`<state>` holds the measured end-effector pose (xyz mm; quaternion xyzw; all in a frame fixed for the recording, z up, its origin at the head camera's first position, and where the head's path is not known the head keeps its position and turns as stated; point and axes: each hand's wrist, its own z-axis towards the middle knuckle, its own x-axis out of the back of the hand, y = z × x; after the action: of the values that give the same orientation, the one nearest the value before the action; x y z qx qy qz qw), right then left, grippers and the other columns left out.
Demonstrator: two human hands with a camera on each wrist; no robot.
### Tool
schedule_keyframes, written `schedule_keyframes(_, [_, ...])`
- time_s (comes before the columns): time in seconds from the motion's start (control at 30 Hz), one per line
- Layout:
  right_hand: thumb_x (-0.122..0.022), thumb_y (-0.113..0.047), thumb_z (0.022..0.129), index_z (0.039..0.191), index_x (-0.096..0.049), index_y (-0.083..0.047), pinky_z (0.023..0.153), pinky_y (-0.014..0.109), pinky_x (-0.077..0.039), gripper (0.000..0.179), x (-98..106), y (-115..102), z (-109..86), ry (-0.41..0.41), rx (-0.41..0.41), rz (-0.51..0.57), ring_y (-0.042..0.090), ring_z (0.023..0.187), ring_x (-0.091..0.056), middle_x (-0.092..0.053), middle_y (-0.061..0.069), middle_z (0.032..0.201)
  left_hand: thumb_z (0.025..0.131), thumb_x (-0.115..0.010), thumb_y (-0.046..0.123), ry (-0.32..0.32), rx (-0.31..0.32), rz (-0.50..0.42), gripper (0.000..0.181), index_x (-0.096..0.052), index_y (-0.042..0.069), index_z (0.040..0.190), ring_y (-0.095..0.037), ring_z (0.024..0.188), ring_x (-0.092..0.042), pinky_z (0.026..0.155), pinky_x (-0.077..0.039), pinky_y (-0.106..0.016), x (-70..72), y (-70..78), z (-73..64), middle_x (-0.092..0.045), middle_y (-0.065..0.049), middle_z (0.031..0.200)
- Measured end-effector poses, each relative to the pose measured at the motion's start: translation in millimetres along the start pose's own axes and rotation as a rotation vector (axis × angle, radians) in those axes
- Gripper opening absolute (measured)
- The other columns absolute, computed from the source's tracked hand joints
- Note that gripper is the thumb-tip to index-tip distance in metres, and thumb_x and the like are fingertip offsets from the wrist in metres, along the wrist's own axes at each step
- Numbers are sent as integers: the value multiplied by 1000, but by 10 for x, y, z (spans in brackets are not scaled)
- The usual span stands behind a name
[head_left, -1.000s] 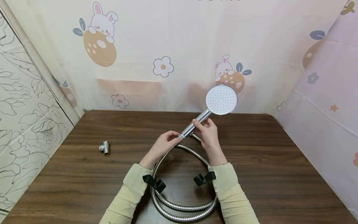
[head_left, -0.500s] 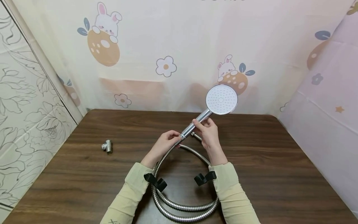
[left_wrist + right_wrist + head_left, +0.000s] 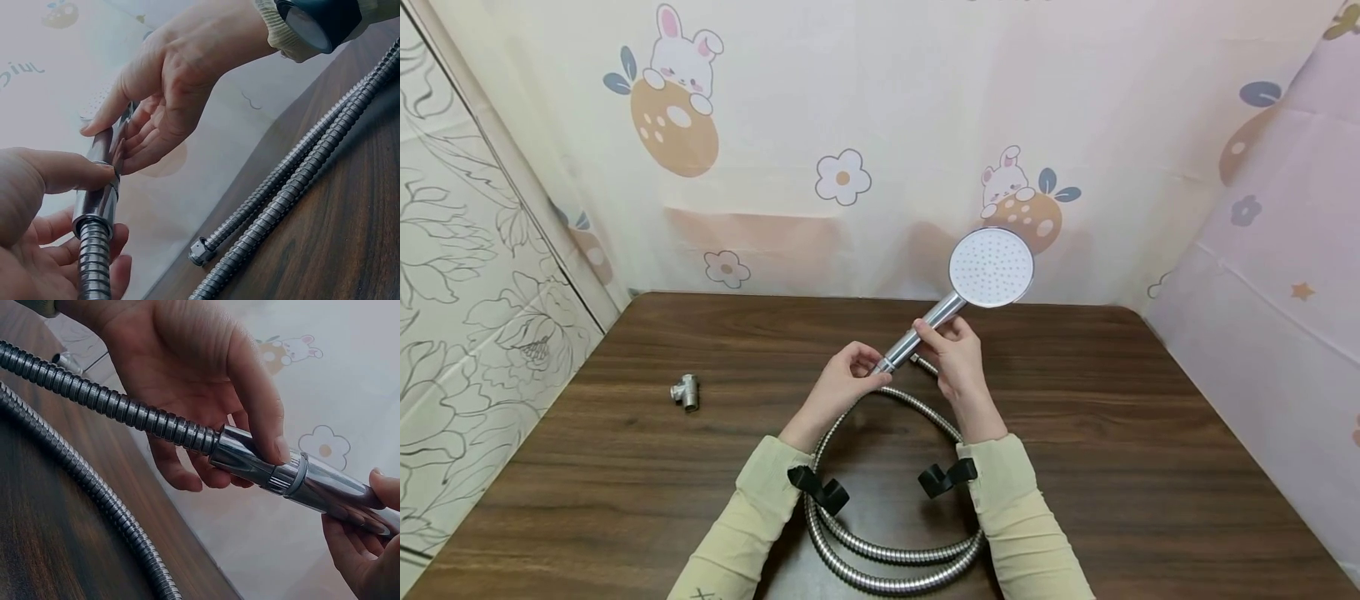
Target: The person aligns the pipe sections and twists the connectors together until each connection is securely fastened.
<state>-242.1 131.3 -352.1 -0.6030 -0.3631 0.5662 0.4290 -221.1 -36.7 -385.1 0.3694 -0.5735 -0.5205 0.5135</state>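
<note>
A chrome shower head with a white round face is held above the table, tilted up to the right. My right hand grips its handle between thumb and fingers. At the handle's lower end my left hand pinches the metal connector nut of the shower hose, thumb on one side and fingers behind. The ribbed metal shower hose runs out of that nut, which meets the handle end at a grooved ring. Threads inside the joint are hidden.
The rest of the hose lies coiled on the brown wooden table between the forearms. Its free end fitting rests behind the right hand. A small metal tee fitting lies at the left. A patterned curtain hangs behind the table.
My left thumb and fingers have shifted round the connector nut, the thumb now a little lower. My right hand and the shower head hold nearly still. The head view has swayed slightly.
</note>
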Motion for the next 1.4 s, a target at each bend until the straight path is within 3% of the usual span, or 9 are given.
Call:
schedule_keyframes(0.1, [-64,-2,82,101,-49,-4,75,28,-52,24,-1,12,8,-3,-8,0,12,75,-65,-63,0,79,80,-68,17,-17,16,5,29,-57,7,105,-14,78,-54,70,-44,-26,10,4,3,-59,-5,92])
schedule_keyframes(0.23, [-65,-2,82,101,-49,-3,75,29,-53,25,-4,19,14,0,-5,-3,12,75,-65,-63,1,80,90,-55,21,-54,64,-19,25,-59,4,108,-13,78,-55,71,-45,-26,23,20,-1,-62,-9,93])
schedule_keyframes(0.4, [-63,0,82,102,-48,-2,76,29,-52,25,-9,12,7,8,-5,-14,11,74,-65,-63,0,80,95,-44,18,-96,106,-91,28,-60,-3,104,-13,75,-57,79,-48,-37,28,30,-3,-64,-18,91])
schedule_keyframes(0.6, [-61,1,83,103,-48,-2,76,29,-52,24,-7,-6,3,6,-7,-15,11,73,-65,-63,-2,78,92,-52,20,-80,81,-107,26,-60,-1,105,-18,75,-58,75,-48,-36,32,61,-17,-64,-20,91])
schedule_keyframes(0.73, [-61,1,83,100,-48,-3,75,29,-53,22,1,-6,4,15,-7,-4,11,72,-65,-63,-2,77,90,-56,18,-65,60,-115,27,-58,-2,108,-26,81,-59,72,-47,-32,20,61,-17,-63,-13,89])
schedule_keyframes(0.93, [-64,-1,82,101,-48,-3,75,29,-53,24,11,2,7,4,-7,0,11,73,-65,-63,-2,79,81,-66,14,8,15,-56,23,-58,5,101,-13,74,-55,66,-45,-25,-23,27,-16,-61,-5,88])
schedule_keyframes(1.07, [-64,-2,82,103,-49,-2,75,29,-53,26,13,6,2,10,-16,-5,12,74,-65,-63,0,80,78,-70,13,47,-14,-22,27,-56,6,100,-14,74,-53,65,-44,-24,-55,12,-23,-58,-5,88])
schedule_keyframes(1.23, [-64,-2,82,109,-47,3,75,29,-53,32,20,3,-10,12,-12,-5,11,74,-65,-63,1,81,82,-66,15,46,-9,-28,26,-55,4,103,-14,76,-52,67,-44,-27,-88,21,-42,-55,-6,90])
schedule_keyframes(1.4, [-62,0,83,104,-48,0,75,28,-52,26,17,2,-21,13,-8,6,10,74,-65,-63,1,81,91,-53,20,8,51,-51,24,-56,2,106,-15,73,-57,73,-48,-38,-95,48,-38,-61,-11,89])
